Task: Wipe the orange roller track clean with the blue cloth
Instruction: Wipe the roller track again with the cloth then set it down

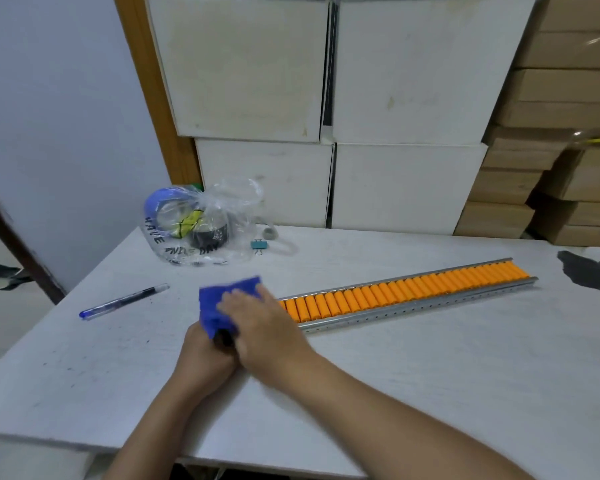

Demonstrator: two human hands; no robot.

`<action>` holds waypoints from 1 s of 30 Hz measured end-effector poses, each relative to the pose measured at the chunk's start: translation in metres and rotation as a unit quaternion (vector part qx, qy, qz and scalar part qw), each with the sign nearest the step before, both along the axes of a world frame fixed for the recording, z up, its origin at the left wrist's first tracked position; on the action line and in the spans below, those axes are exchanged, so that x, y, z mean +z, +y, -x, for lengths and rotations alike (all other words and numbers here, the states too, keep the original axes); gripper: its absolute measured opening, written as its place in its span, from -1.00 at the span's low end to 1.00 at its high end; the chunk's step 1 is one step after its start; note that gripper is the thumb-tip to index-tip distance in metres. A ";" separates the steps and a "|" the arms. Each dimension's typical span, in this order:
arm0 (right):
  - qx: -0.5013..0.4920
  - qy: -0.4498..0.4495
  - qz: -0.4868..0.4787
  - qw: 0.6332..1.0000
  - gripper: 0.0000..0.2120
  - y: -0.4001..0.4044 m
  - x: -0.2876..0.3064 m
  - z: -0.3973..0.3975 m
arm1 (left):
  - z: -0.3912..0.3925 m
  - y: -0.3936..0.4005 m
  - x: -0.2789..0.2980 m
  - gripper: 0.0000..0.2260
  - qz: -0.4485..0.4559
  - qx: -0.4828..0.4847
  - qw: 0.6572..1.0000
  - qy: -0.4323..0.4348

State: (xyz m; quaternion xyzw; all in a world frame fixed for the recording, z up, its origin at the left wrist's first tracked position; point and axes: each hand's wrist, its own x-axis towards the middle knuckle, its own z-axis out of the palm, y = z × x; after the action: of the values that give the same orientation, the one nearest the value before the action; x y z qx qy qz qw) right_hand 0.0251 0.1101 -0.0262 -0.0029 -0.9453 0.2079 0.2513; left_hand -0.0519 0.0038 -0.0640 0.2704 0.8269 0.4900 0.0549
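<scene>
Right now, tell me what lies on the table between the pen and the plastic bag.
Nothing: in the head view, the table is bare, lightly smudged, between the pen and the plastic bag.

Track (409, 292): near end hidden under cloth (222, 303) and right hand (257, 323). Left hand (205, 355): fingers hidden. Bag (201, 226) contents: indistinct.

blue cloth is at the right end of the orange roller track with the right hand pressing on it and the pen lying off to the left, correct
Not quite. The blue cloth is at the left end of the orange roller track, not the right end. The head view shows the right hand pressing on it there, and the pen does lie off to the left.
</scene>
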 end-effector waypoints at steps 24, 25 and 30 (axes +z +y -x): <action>-0.307 -0.100 0.017 0.946 -0.58 0.208 -0.014 -0.129 | 0.008 0.000 -0.003 -0.16 0.043 -0.018 0.999 0.024; -0.333 -0.101 0.006 0.938 -0.61 0.220 -0.012 -0.135 | 0.008 0.000 -0.003 -0.16 0.044 -0.019 0.999 0.023; -0.458 -0.100 -0.014 0.883 -0.82 0.279 -0.005 -0.159 | 0.008 -0.001 -0.001 -0.14 0.056 -0.021 0.998 0.034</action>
State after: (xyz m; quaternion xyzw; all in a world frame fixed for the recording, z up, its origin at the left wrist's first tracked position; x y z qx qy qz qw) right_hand 0.1843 0.3894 -0.0307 -0.4526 -0.8617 0.0553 0.2228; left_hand -0.0604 0.0033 -0.0648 0.3004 0.8487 0.4320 0.0521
